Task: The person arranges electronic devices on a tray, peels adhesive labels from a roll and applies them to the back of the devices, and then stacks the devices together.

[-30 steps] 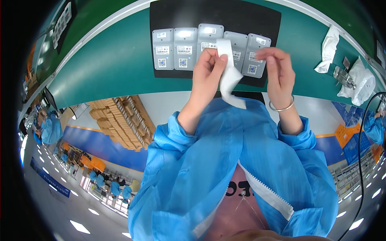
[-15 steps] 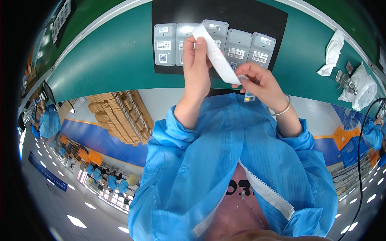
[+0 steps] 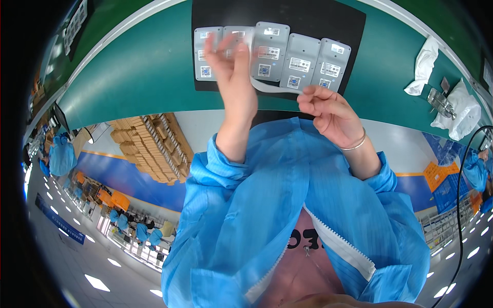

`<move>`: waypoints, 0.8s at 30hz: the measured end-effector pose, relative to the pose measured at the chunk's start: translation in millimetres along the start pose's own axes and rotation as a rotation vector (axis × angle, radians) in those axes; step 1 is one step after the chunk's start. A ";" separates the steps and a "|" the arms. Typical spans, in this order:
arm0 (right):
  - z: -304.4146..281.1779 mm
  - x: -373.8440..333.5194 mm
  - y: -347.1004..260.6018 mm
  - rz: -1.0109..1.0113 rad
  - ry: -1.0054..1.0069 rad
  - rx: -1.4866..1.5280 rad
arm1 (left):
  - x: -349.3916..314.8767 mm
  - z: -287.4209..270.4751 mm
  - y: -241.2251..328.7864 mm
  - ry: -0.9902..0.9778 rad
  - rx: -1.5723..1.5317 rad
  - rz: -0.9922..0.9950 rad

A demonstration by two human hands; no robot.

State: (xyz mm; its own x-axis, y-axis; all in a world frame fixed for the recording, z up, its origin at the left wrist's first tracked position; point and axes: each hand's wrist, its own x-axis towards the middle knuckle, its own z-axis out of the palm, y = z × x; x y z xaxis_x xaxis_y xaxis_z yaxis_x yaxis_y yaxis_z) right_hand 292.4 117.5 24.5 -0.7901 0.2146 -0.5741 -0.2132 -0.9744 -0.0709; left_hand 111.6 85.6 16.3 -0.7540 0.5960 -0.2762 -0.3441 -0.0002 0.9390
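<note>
A white strip (image 3: 272, 89), like a ribbon of label backing, hangs in a curve between my hands. My right hand (image 3: 334, 110) pinches its right end between thumb and fingers. Close to the strip's other end is my left hand (image 3: 237, 82), its fingers smeared by motion, so its grip on the strip is unclear. Behind the hands several grey rectangular devices (image 3: 304, 49) lie side by side, with white printed labels on their upper faces. My left fingers partly cover the two devices at the left.
The devices rest on a black mat (image 3: 328, 20) on a green table (image 3: 138, 66). To the right are a crumpled white cloth or bag (image 3: 423, 66), a metal part (image 3: 440, 104) and a white plastic bag (image 3: 459, 110). Stacked brown cardboard (image 3: 154, 149) stands beyond the near edge, at left.
My left hand has moved left and its fingers have spread. The strip has sagged from a straight slant into a low curve. A small yellow-and-blue piece by my right hand no longer shows.
</note>
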 end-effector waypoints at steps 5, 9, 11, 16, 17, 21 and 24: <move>-10.3 0.8 10.4 -0.144 0.106 0.226 | -10.2 -39.0 16.8 -0.065 0.866 0.801; 15.2 3.2 16.0 -0.191 0.166 0.212 | -41.8 -35.7 28.8 -0.718 0.824 0.267; 19.8 1.8 21.1 -0.196 0.217 0.169 | -58.7 -17.4 13.2 -0.556 0.398 -0.161; 14.1 -8.4 41.7 -0.189 0.226 -0.075 | -71.1 -20.5 0.6 -0.436 -0.060 -0.503; 15.6 -10.0 43.2 -0.175 0.252 -0.148 | -70.8 -22.3 -0.5 -0.436 -0.061 -0.505; -1.5 -16.4 33.8 -0.390 0.447 -0.333 | -55.2 -32.1 4.7 -0.330 0.067 -0.470; -15.9 -13.9 13.5 -0.900 0.433 -0.717 | -26.0 -28.3 26.3 -0.708 0.832 -0.024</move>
State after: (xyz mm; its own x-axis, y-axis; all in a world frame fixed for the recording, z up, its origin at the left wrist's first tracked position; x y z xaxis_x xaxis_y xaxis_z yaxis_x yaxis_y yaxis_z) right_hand 309.7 100.3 18.5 -0.2401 0.9224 -0.3025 -0.1117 -0.3358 -0.9353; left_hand 106.4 47.3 42.3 -0.1678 0.9156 -0.3654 0.3328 0.4015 0.8532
